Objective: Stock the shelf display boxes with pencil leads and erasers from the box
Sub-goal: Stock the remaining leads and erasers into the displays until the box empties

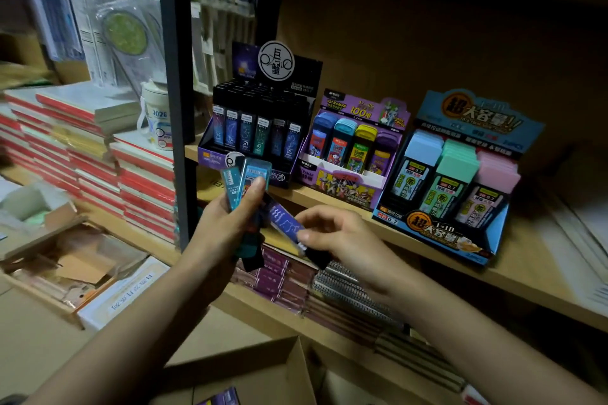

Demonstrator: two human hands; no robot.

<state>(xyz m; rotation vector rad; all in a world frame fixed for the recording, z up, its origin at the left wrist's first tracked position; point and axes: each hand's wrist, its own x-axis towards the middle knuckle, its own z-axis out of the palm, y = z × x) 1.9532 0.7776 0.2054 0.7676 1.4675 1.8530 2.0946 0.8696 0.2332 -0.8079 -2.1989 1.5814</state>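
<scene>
Pinching the lower end of a purple lead case point(284, 223) between thumb and fingertips, the right hand point(342, 235) holds it slantwise in front of the shelf point(526, 260) edge. The case's upper end is still tucked into the bunch point(248, 177) of teal and blue cases. The left hand point(223, 227) grips that bunch, fingers curled round it and thumb pressed over the front.

The bunch sits fanned and uneven. A tug on the purple case could likely drag a neighbour loose, and it would drop to the lower shelf or into the carton point(263, 368) below. The slim, smooth cases probably slide easily against each other.

Just behind the hands stands the black display point(260, 128). Its rows look close to full, so finding a free slot may be awkward, and a forced case could tip others. Beside it stand a purple display point(348, 154) and a blue display point(460, 181), both stocked.

A dark post point(177, 108) rises left of the shelf, near the left hand. Beyond it are stacked notebooks point(98, 154) and a mug point(158, 115). Spiral pads point(345, 286) lie on the lower shelf under the hands.
</scene>
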